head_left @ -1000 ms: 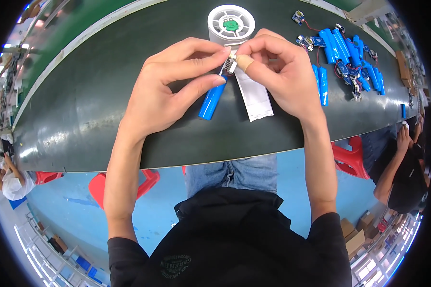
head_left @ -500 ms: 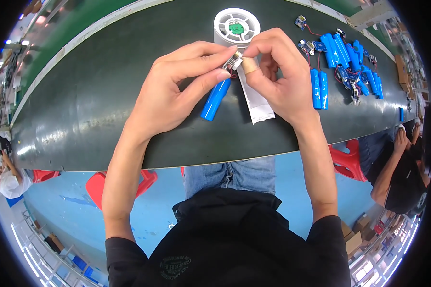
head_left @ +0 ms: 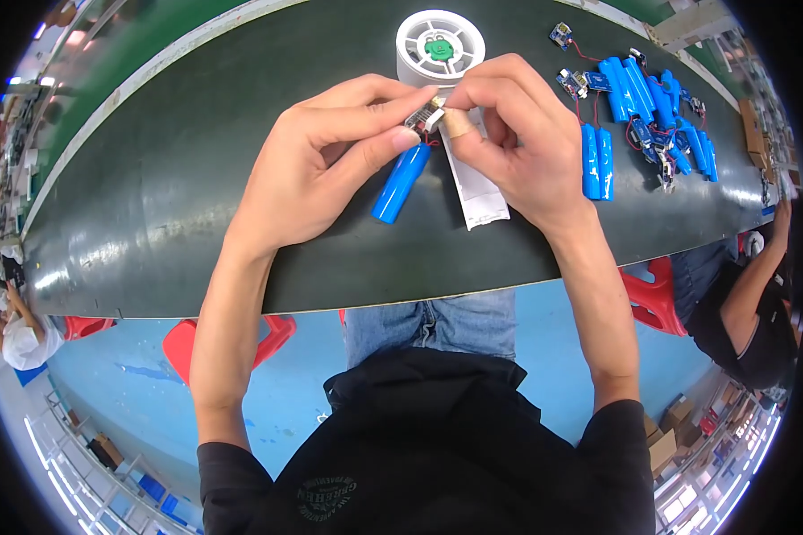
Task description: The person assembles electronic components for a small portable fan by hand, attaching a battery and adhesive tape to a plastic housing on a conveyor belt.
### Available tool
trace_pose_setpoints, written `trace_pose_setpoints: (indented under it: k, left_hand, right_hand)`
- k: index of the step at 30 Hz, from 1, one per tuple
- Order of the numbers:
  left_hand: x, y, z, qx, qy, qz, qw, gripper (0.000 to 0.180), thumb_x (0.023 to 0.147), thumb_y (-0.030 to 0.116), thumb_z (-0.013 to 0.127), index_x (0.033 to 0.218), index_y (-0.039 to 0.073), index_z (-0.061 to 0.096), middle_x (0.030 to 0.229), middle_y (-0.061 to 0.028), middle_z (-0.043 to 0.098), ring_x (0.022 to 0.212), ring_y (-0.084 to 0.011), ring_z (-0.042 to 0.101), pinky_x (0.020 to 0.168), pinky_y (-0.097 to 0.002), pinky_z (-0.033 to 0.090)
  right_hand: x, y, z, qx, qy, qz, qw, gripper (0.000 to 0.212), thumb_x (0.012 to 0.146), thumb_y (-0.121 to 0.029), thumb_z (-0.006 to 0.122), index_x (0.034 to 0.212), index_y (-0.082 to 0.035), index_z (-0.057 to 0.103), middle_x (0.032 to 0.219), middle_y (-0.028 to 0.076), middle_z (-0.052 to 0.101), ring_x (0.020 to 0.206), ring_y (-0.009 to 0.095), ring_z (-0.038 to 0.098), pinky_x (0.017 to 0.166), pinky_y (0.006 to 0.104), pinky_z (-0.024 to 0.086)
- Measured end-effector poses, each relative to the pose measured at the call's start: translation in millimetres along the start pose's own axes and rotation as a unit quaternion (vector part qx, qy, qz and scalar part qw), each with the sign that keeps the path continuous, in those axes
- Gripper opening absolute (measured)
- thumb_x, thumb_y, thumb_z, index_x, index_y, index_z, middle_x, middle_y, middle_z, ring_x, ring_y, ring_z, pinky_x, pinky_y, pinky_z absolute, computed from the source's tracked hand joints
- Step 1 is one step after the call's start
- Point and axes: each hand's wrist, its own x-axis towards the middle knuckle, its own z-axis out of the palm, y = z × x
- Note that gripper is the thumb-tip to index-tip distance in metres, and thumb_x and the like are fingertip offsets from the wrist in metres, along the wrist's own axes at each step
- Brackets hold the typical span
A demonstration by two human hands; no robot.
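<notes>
Between thumb and fingers, my left hand (head_left: pixel 330 147) pinches a small circuit board (head_left: pixel 425 118) with metal connector parts. From it a blue battery pack (head_left: pixel 401 183) hangs by short red wires, resting low near the bench top. My right hand (head_left: pixel 522 134) is closed at the board's right end; thumb and forefinger meet there, and a tan wrap covers part of one digit. Whatever lies between those fingertips is too small to make out. Beneath the hands, a white paper strip (head_left: pixel 480 201) runs toward me from a white roll (head_left: pixel 441 49) with a spoked core and a green piece at its centre.
On the dark green bench (head_left: pixel 152 214), to the right, lies a pile of blue battery packs (head_left: pixel 638 94) wired to small boards. Red stools (head_left: pixel 656 299) stand along the near edge. A co-worker in black (head_left: pixel 749 312) sits at right, another person in white (head_left: pixel 27 343) at far left.
Both hands and the board have shifted very slightly left, the grip unchanged. At the right, the co-worker's arm has moved up and outward.
</notes>
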Motion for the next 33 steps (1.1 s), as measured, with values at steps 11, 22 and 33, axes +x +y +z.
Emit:
trace_pose_setpoints:
  k: [11, 22, 33]
  left_hand:
    - [1, 4, -7, 0.002, -0.016, -0.002, 1.000, 0.030, 0.089, -0.001, 0.065, 0.118, 0.001, 0.070, 0.105, -0.0114, 0.068, 0.090, -0.0187, 0.064, 0.080, -0.0283, 0.050]
    - [1, 5, -11, 0.024, -0.052, 0.019, 0.998, 0.037, 0.087, -0.012, 0.059, 0.122, -0.003, 0.067, 0.120, -0.0177, 0.064, 0.104, -0.0218, 0.065, 0.087, -0.0293, 0.055]
    - [1, 1, -14, 0.022, -0.075, 0.022, 0.997, 0.037, 0.087, -0.009, 0.060, 0.123, -0.002, 0.067, 0.121, -0.0168, 0.065, 0.106, -0.0213, 0.064, 0.087, -0.0291, 0.054]
  right_hand:
    - [4, 2, -2, -0.024, -0.005, -0.042, 0.999, 0.020, 0.074, 0.006, 0.075, 0.090, -0.003, 0.066, 0.093, 0.003, 0.062, 0.054, 0.003, 0.044, 0.045, 0.0207, 0.034]
    - [2, 0, -4, -0.013, 0.000, -0.032, 0.999, 0.023, 0.071, 0.006, 0.078, 0.089, -0.004, 0.067, 0.093, 0.002, 0.061, 0.056, 0.003, 0.044, 0.044, 0.0197, 0.033]
    - [4, 3, -5, 0.006, -0.026, -0.035, 0.999, 0.019, 0.075, 0.005, 0.076, 0.089, -0.002, 0.067, 0.091, 0.002, 0.062, 0.056, 0.004, 0.046, 0.045, 0.0205, 0.035]
